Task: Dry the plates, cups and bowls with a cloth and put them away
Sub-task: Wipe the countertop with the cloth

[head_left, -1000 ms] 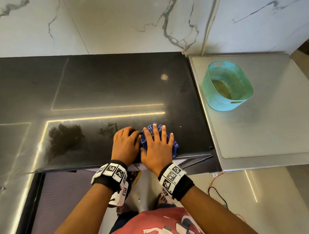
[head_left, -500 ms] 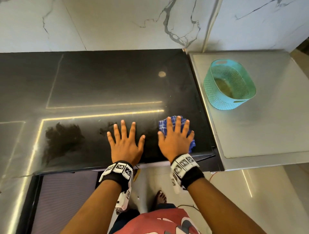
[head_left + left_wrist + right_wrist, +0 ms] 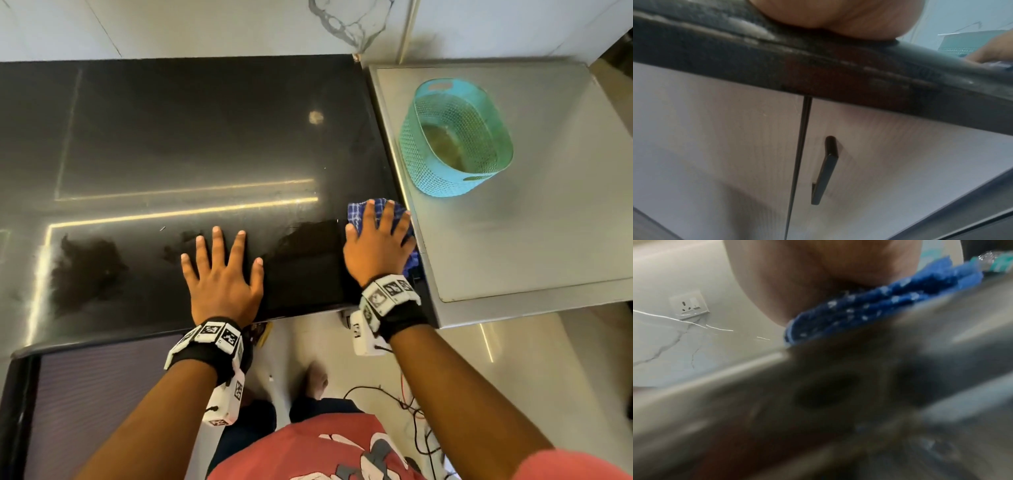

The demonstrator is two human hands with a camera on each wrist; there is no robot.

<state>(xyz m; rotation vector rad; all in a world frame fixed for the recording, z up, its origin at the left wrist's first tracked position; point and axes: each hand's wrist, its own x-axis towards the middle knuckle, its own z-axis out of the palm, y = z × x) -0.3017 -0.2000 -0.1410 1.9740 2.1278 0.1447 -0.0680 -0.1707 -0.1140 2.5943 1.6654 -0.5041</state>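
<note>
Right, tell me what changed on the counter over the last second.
The right hand slid the blue cloth rightward along the black counter to its right edge. The left hand left the cloth and lies flat, fingers spread. The teal basket stayed put.

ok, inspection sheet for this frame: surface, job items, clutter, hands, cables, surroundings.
Surface: black countertop, glossy, with dull smudged patches near the front edge; steel counter adjoins on the right.
Job's things: blue checked cloth at the black top's right edge; no plates, cups or bowls seen.
Clutter: teal perforated basket on the steel counter; contents unclear.
Hands: left hand flat on the black top, fingers spread; right hand pressing flat on the cloth.
Cables: black and red cables on the floor.
Surroundings: marble wall, wall socket, cabinet door handle under the counter.
</note>
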